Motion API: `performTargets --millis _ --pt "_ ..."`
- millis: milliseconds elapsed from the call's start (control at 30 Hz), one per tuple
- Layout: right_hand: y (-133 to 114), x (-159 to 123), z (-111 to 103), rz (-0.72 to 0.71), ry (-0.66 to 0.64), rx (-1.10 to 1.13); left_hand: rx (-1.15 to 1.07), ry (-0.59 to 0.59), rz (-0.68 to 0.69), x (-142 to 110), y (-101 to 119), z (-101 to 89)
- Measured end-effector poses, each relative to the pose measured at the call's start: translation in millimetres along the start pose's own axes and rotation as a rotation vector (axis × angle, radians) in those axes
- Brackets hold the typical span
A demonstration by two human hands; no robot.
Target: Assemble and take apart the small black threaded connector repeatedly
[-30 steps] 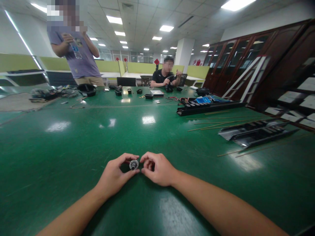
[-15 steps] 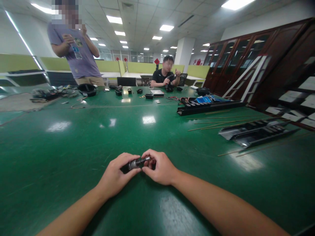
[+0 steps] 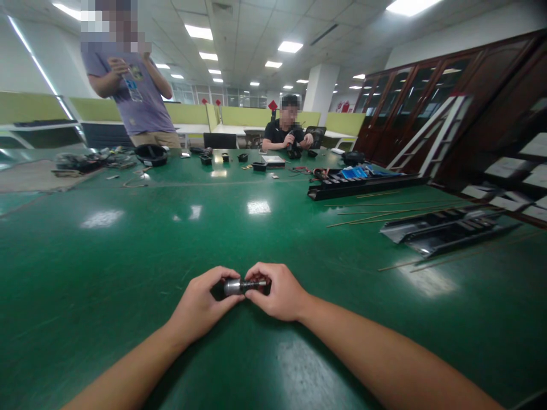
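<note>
Above the near part of the green table, both my hands are around a small metal cylinder with a thin shaft. Its silver body lies in my left hand, between the thumb and the index finger. Ridges like a coil spring ring the shaft, which points right and lies about level. The fingers of my right hand close around the shaft's far end. My palms and curled fingers hide the left end of the cylinder and part of the tip.
Black metal channels and thin brass-coloured rods lie to the right. A longer black tray holds blue packets. Small black boxes stand toward the far edge. One person sits opposite; another stands at left with a bottle.
The cylinder's shaft has swung from slanting up to the right to nearly level. My hands have hardly moved. Across the table, the seated person's raised hand has come down.
</note>
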State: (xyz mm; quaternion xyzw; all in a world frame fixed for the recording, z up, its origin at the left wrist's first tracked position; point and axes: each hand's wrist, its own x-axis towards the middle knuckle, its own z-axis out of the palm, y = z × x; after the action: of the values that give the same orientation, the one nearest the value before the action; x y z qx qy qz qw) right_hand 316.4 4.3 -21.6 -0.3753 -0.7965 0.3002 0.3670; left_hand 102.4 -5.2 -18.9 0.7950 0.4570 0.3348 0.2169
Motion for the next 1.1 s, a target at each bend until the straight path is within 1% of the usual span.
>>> performTargets --millis 233,400,633,1100 --pt "2.7 0.9 1.7 -0.028 0.007 -0.014 0.001 -0.005 0.028 -2.1 -3.2 -0.5" --pt "2.1 1.7 1.5 -0.015 0.018 -0.007 0.009 0.007 0.018 -1.4 -1.6 -0.3" --pt "3.4 1.6 2.1 -0.014 0.009 0.002 0.015 -0.01 0.003 -2.1 -1.8 0.0" --pt "3.8 1.9 0.3 -0.015 0.018 -0.025 0.032 0.02 0.02 -1.5 0.5 -0.4"
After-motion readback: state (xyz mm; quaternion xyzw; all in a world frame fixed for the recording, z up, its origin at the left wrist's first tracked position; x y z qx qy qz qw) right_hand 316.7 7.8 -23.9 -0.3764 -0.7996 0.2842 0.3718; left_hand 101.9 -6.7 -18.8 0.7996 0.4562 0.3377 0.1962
